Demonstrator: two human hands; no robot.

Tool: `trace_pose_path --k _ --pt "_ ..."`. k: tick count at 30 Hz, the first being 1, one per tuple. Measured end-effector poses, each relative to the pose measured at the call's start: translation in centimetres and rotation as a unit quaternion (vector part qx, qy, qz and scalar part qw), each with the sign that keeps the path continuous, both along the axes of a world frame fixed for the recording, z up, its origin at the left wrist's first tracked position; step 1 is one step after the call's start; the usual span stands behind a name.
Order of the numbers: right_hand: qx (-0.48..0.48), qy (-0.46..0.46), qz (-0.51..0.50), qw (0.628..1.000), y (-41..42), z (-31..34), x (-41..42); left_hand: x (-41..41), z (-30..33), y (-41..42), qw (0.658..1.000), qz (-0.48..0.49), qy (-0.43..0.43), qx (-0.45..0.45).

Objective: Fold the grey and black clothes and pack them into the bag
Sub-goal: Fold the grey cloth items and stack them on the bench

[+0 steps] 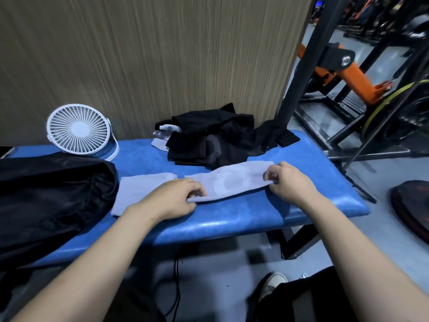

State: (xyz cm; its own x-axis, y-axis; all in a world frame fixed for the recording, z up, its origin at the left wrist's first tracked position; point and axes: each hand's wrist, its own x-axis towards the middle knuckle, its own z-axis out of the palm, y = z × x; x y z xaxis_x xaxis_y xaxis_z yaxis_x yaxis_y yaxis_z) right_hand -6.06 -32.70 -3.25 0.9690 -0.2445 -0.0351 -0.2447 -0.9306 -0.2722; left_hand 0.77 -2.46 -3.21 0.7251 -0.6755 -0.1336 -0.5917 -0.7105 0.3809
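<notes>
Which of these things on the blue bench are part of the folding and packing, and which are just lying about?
Part of the job:
- grey garment, pinched by left hand and right hand
- folded grey piece
- heap of black clothes
- black bag

Just lying about:
- white desk fan
- orange and black gym machine
- weight plates

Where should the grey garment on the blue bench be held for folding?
Probably at its two short ends, from above. The grey garment lies flat as a long strip, and the left hand and right hand already pinch opposite ends.
</notes>
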Motion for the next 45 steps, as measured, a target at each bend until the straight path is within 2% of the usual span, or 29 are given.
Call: trace_pose_path --k 5,7,10,12,18,22,26,31,38,41,45 --pt "0.052 0.096 0.049 0.993 -2.2 1.6 -2.1 -0.1 0.3 -0.3 0.996 0.012 0.077 -0.045" --pt "0.114 0.115 0.061 0.985 -2.8 2.1 -2.9 0.0 0.2 -0.8 0.998 0.026 0.014 -0.050" --pt "0.196 0.065 0.037 0.978 -3.5 2.2 -3.1 0.4 0.1 -1.1 0.991 0.032 -0.114 -0.058" --pt "0.178 0.020 0.017 0.984 -3.9 2.0 -2.8 0.9 -0.2 -0.9 0.988 0.035 -0.147 -0.041" --pt "0.152 0.087 0.028 0.984 -3.8 1.6 -1.9 0.9 -0.7 -0.6 0.990 0.040 -0.133 0.002" --pt "0.200 0.099 0.040 0.974 -3.5 1.5 -1.6 0.7 -0.8 -0.9 0.991 0.041 -0.126 -0.008" --pt "0.275 0.051 0.009 0.960 -3.6 1.6 -1.8 0.5 -1.1 -1.2 0.991 0.045 -0.123 -0.019" --pt "0.353 -0.002 -0.057 0.934 -4.5 1.7 -2.6 0.4 -1.6 -2.6 0.981 0.062 -0.182 -0.033" --pt "0.325 -0.030 -0.103 0.939 -5.0 1.8 -3.8 0.0 -1.4 -5.2 0.986 0.033 -0.159 -0.028" --pt "0.309 -0.016 -0.101 0.945 -5.1 1.7 -4.0 0.0 -1.2 -4.7 0.987 0.011 -0.155 -0.025" --pt "0.302 -0.047 -0.128 0.944 -5.0 2.1 -3.6 -0.2 -1.0 -3.6 0.991 -0.003 -0.134 -0.029"
